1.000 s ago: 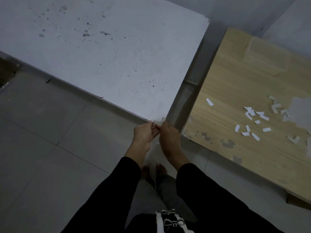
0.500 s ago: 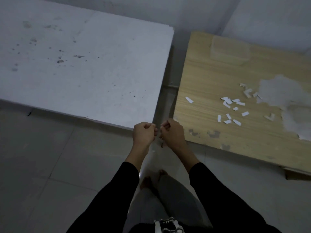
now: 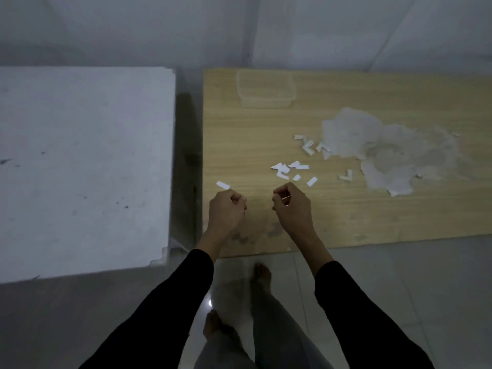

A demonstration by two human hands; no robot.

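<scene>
My left hand (image 3: 226,209) and my right hand (image 3: 291,206) hover a short way apart over the front left part of a wooden table (image 3: 372,209). Both have curled fingers. The right hand pinches a thin pale strip (image 3: 285,199) between thumb and fingertips. A small pale bit shows at the left hand's pinched fingertips (image 3: 243,200); what it is I cannot make out. Several small white paper strips (image 3: 290,169) lie on the table just beyond my hands, and one strip (image 3: 223,185) lies near the table's left edge.
A large white board (image 3: 85,161) lies to the left, with a dark gap between it and the table. A clear plastic container (image 3: 265,89) stands at the table's back. Small L-shaped pieces (image 3: 311,146) lie beside a worn grey patch (image 3: 386,155). My bare feet stand on grey tiles.
My hands left the white board's corner, where they held a small piece together, and moved right over the wooden table. They have drawn apart. The view swung to the right.
</scene>
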